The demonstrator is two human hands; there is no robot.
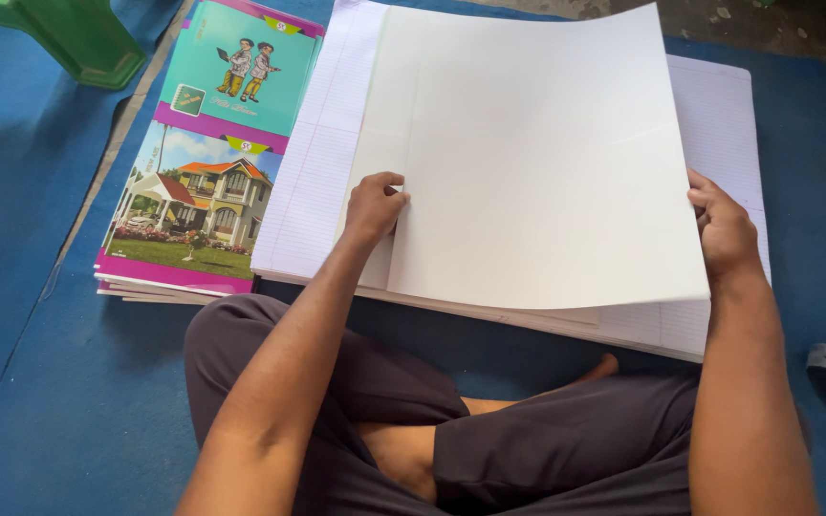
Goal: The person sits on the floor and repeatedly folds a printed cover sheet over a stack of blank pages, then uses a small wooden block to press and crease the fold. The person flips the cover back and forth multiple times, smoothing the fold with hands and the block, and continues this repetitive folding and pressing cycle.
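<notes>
The left hand pinches the left edge of a large white sheet; the right hand grips its right edge with curled fingers. The sheet bows above a stack of ruled paper lying on the blue floor mat. Left of the stack lie illustrated notebook covers. A green stool stands at far left.

Perhaps a home bookbinding spot: blue floor mat, stacked notebook covers (ruled sheets alongside).
</notes>
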